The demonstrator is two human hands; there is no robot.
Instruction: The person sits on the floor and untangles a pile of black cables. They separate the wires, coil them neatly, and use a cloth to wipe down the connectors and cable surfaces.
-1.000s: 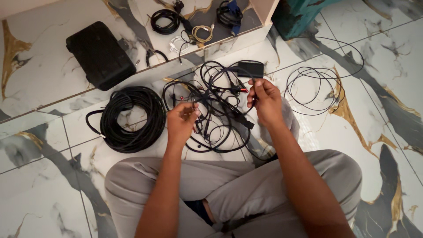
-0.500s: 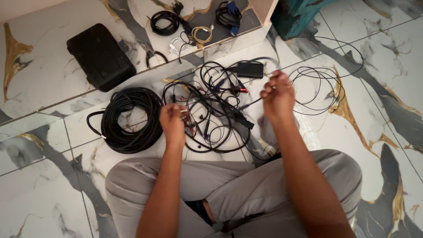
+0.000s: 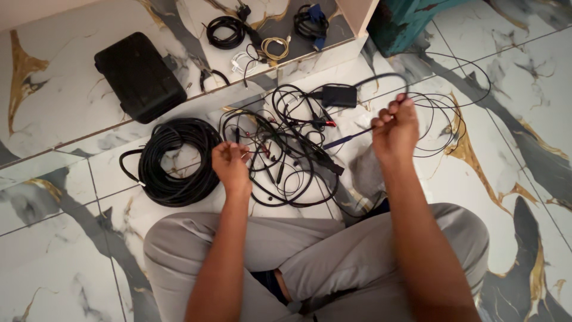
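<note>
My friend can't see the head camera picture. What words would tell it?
A person sitting on a marble floor grips cables from a tangled black pile: left hand closed low, right hand raised, pulling one cable up. A big black coil lies beside.

Single view only: head cam, worn by the seated person, pitched steeply down and slightly forward at the floor. Legs fill the bottom of the frame, forearms run up from the bottom edge, left hand centre-left, right hand centre-right. Close range, arm's length to the cable tangle mid-frame. Top of frame reaches a low step with a black case upper left and a teal cabinet corner upper right. No second view, so no overlap to report.
</note>
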